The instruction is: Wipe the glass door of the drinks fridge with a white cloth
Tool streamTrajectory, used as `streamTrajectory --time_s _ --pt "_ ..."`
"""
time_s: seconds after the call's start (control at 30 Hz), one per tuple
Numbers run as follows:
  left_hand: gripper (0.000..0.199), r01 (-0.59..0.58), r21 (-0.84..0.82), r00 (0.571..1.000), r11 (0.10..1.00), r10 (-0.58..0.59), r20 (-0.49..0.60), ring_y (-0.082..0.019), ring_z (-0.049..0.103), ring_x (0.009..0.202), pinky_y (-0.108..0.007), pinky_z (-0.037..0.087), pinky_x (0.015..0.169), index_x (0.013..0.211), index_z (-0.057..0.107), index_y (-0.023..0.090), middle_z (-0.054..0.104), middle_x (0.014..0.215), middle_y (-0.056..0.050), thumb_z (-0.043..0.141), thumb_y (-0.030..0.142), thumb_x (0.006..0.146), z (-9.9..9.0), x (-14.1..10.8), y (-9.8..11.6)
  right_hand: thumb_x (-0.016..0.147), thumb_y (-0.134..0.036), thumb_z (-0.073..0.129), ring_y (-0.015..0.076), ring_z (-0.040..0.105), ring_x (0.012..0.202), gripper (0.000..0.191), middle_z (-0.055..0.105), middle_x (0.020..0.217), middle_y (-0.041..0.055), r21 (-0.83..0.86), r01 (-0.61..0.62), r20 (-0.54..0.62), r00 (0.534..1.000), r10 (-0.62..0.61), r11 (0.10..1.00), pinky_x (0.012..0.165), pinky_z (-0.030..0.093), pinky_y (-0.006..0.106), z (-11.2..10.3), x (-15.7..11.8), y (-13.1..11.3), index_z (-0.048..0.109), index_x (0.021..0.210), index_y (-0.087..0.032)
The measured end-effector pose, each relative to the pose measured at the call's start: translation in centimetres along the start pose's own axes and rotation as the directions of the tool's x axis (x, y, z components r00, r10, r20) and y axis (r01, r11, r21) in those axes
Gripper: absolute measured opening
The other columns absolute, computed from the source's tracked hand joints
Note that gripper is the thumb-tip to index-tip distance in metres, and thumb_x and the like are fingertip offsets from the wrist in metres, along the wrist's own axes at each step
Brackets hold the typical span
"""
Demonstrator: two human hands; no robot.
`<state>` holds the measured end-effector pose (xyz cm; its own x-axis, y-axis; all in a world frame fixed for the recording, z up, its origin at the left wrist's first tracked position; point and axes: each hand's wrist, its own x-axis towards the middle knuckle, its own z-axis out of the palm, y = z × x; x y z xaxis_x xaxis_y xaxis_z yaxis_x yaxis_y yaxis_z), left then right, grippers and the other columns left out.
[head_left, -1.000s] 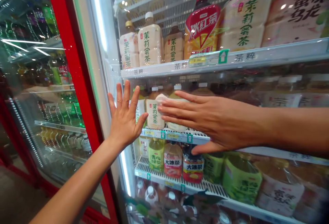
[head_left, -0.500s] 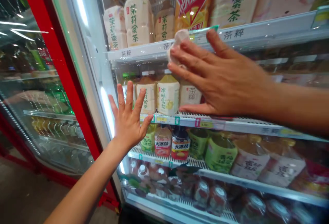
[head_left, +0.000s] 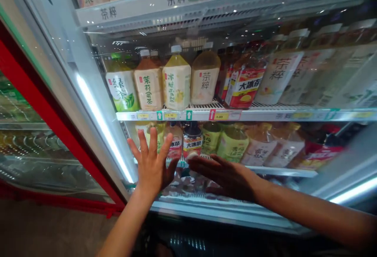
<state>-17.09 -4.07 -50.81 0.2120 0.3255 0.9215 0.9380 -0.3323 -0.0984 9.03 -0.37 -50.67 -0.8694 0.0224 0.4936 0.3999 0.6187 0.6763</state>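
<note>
My left hand (head_left: 151, 164) is spread flat on the clear glass front of a drinks fridge, its fingers apart and holding nothing. To its right, my right hand (head_left: 228, 174) lies low against the same glass, palm down and fingers stretched. A small piece of white cloth or tissue (head_left: 192, 155) peeks out at its fingertips; the rest is hidden under the hand. Behind the glass, near both hands, stand a dark-capped bottle (head_left: 192, 141) with a white and orange label and green-labelled bottles (head_left: 234, 143).
A shelf edge (head_left: 256, 115) with price tags runs across above the hands, carrying several tea bottles (head_left: 176, 80). Another shelf edge (head_left: 135, 7) is higher up. At left a red frame (head_left: 59, 109) and a bright light strip (head_left: 101, 127) slope down; grey floor (head_left: 44, 231) lies below.
My right hand has moved down the glass with the white cloth, from the upper shelf edge to the lower bottles. The view has tilted downward; my left hand stays spread, now over lower bottles.
</note>
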Motion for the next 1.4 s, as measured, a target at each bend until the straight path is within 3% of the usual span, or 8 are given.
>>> streamTrajectory --time_s 0.13,0.3,0.43,0.6,0.83,1.1,1.3,1.4 --pt "0.093 0.018 0.013 1.0 1.0 -0.018 -0.003 -0.031 -0.013 0.164 -0.064 -0.009 0.13 0.168 0.013 0.029 -0.008 0.176 -0.004 0.065 0.03 0.091 0.5 -1.2 0.1 0.102 -0.048 0.039 0.0201 0.01 0.163 0.066 0.033 0.17 0.0047 -0.056 -0.185 0.022 0.982 0.186 0.981 0.134 0.008 0.047 0.9 -0.5 -1.1 0.043 0.158 -0.012" --pt "0.09 0.075 0.048 0.997 0.996 -0.076 0.006 -0.03 -0.016 0.163 -0.065 -0.01 0.129 0.168 0.01 0.03 -0.012 0.176 -0.002 0.061 0.032 0.094 -0.2 -1.2 -1.2 0.106 -0.038 0.026 0.0142 0.015 0.162 0.062 0.031 0.171 0.001 0.056 0.07 0.025 0.997 -0.071 0.996 0.133 0.009 0.036 -1.0 3.1 2.3 0.04 0.159 -0.011" --pt "0.083 0.117 0.085 0.993 0.989 -0.116 -0.017 -0.028 -0.017 0.163 -0.063 -0.012 0.129 0.168 0.011 0.028 -0.014 0.177 0.0 0.056 0.034 0.098 -0.4 -1.7 -1.9 0.1 -0.046 0.051 0.026 0.006 0.163 0.082 0.017 0.173 0.014 0.021 -0.089 -0.001 0.996 0.089 0.996 0.132 0.003 0.052 -3.1 6.5 5.1 0.022 0.164 -0.004" --pt "0.084 0.079 0.088 0.997 0.993 -0.077 -0.017 -0.028 -0.015 0.164 -0.059 -0.012 0.131 0.168 0.013 0.027 -0.011 0.177 -0.003 0.058 0.034 0.097 -0.4 -1.5 -3.4 0.096 -0.039 0.044 0.01 0.007 0.162 0.061 0.038 0.168 -0.004 0.167 0.243 0.062 0.965 -0.256 0.956 0.127 0.027 0.023 -1.5 6.7 4.4 0.052 0.152 -0.015" --pt "0.073 -0.022 0.087 0.998 0.996 0.027 -0.058 -0.025 -0.017 0.163 -0.053 -0.016 0.131 0.168 0.012 0.029 -0.013 0.177 0.001 0.044 0.042 0.104 -1.2 2.2 -6.3 0.093 -0.05 0.058 0.0329 0.018 0.16 0.073 0.036 0.17 -0.0036 0.275 0.079 0.134 0.984 -0.12 0.958 0.128 0.031 0.056 -4.1 11.1 11.0 0.039 0.16 -0.03" --pt "0.07 -0.086 0.114 0.994 0.99 0.094 -0.064 -0.023 -0.017 0.164 -0.052 -0.016 0.131 0.168 0.012 0.031 -0.013 0.177 0.003 0.038 0.046 0.105 -3.1 4.7 -8.1 0.099 -0.056 0.046 0.0377 0.013 0.159 0.066 0.032 0.171 0.0028 0.207 0.038 0.073 0.996 -0.055 0.978 0.126 0.025 0.061 -6.3 15.7 13.4 0.047 0.155 -0.022" --pt "0.073 -0.113 0.135 0.991 0.984 0.121 -0.053 -0.023 -0.017 0.163 -0.05 -0.016 0.132 0.168 0.012 0.035 -0.014 0.176 0.009 0.042 0.047 0.103 -4.3 7.3 -9.0 0.089 -0.039 0.041 0.0202 0.029 0.156 0.067 0.035 0.165 0.0034 0.068 0.399 0.064 0.913 -0.403 0.914 0.116 0.041 0.04 -7.0 16.8 13.4 0.052 0.151 -0.016" --pt "0.075 -0.119 0.128 0.989 0.985 0.129 -0.077 -0.027 -0.014 0.164 -0.052 -0.015 0.133 0.167 0.012 0.04 -0.013 0.175 0.014 0.047 0.046 0.101 -5.2 9.1 -9.4 0.1 -0.049 0.024 0.0314 0.026 0.156 0.074 0.027 0.167 0.0178 -0.042 0.303 0.035 0.953 -0.301 0.952 0.12 0.025 0.059 -8.2 18.5 14.8 0.039 0.156 -0.004"
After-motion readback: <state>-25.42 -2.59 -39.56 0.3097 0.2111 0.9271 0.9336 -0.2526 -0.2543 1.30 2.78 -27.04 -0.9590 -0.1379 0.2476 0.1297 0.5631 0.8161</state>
